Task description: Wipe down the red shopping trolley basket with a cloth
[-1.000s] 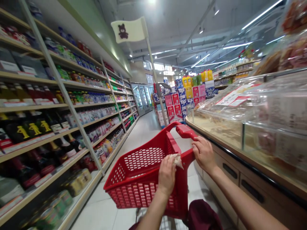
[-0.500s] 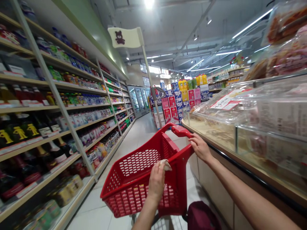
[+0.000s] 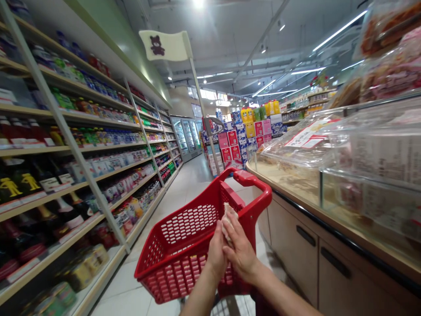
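My left hand (image 3: 216, 252) and my right hand (image 3: 241, 252) are pressed together over the near side of a red plastic shopping cart (image 3: 149, 270). Between the palms is a crumpled white tissue (image 3: 226, 207), its top end sticking out above the fingers. Both hands close on it, with the right-hand fingers laid over it from the right. The cart's red handle (image 3: 267, 189) has no hand on it. Little of the basket floor shows behind the hands.
Drink shelves (image 3: 95, 177) line the left side. At right stands a display counter (image 3: 289, 210) with clear food packs (image 3: 305, 136). Ahead are a flag (image 3: 167, 45) with a bear on a pole, stacked drink boxes (image 3: 232, 140) and glass-door fridges (image 3: 187, 136).
My right hand has let go of the cart handle and come left to meet my left hand around the tissue. The view has shifted slightly to the right.
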Demonstrator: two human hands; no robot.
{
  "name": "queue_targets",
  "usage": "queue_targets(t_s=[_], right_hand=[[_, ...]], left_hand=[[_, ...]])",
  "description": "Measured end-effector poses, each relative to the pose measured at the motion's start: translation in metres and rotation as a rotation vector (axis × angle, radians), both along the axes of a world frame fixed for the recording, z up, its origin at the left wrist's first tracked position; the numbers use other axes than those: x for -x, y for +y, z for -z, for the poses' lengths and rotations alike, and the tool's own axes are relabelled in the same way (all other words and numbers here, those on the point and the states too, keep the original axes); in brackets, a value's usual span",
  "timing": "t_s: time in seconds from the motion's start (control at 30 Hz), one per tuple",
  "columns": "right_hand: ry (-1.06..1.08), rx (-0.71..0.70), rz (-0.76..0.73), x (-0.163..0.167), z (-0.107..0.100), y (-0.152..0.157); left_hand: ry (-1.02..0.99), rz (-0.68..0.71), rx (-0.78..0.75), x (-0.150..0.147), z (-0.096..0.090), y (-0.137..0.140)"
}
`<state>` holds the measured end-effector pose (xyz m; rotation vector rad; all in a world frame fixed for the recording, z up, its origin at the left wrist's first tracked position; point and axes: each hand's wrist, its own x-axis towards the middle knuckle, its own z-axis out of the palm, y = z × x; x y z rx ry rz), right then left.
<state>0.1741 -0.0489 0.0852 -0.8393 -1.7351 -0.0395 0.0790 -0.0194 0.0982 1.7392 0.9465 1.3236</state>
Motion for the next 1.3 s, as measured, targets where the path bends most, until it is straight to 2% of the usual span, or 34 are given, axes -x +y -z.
queue_targets(t_s=[0.07,0.1,0.13,0.2,0.3,0.37,0.4,0.47,0.6,0.67,0.73,0.83,0.9,0.97,1.07,1.13,1.2,1.3], right_hand=[[0.019,0.012,-0.04,0.002,0.005,0.002],[0.031,0.01,-0.043,-0.006,0.004,0.005],[0.044,-0.001,-0.032,-0.018,0.0,0.008],[0.105,-0.058,0.066,-0.052,-0.015,0.016],[0.172,-0.152,0.331,-0.102,-0.043,0.029],[0.107,-0.164,0.402,-0.117,-0.049,0.039],[0.054,-0.16,0.388,-0.116,-0.043,0.042],[-0.043,-0.154,0.288,-0.1,-0.017,0.044],[-0.199,-0.114,0.042,-0.048,0.059,0.023],[-0.252,-0.085,-0.009,-0.038,0.075,0.013],[-0.215,-0.092,0.024,-0.043,0.062,0.013],[-0.011,-0.165,0.178,-0.065,0.016,0.028],[0.038,-0.21,0.223,-0.075,0.002,0.037],[-0.052,-0.2,0.176,-0.076,0.015,0.036],[-0.299,-0.077,0.042,-0.071,0.063,0.017],[-0.38,-0.04,-0.017,-0.068,0.079,0.006],[-0.297,-0.073,0.01,-0.068,0.067,0.004],[-0.067,-0.173,0.115,-0.071,0.026,0.016]], left_hand=[[0.035,0.154,0.048,0.001,-0.005,-0.003],[0.077,0.159,0.056,0.008,-0.004,-0.002],[0.132,0.114,0.052,0.017,0.0,0.0],[0.27,-0.078,0.008,0.038,0.013,0.007],[0.509,-0.364,-0.157,0.058,0.035,0.017],[0.648,-0.461,-0.28,0.061,0.042,0.019],[0.705,-0.49,-0.317,0.061,0.043,0.019],[0.783,-0.51,-0.331,0.061,0.039,0.02],[0.8,-0.406,-0.259,0.069,0.033,0.024],[0.778,-0.355,-0.217,0.074,0.034,0.027],[0.76,-0.335,-0.196,0.077,0.037,0.028],[0.732,-0.336,-0.202,0.076,0.04,0.027],[0.717,-0.35,-0.202,0.073,0.04,0.026],[0.71,-0.357,-0.196,0.071,0.04,0.025],[0.714,-0.366,-0.188,0.071,0.04,0.025],[0.713,-0.368,-0.188,0.071,0.041,0.026],[0.71,-0.365,-0.201,0.071,0.042,0.027],[0.719,-0.37,-0.22,0.071,0.042,0.027]])
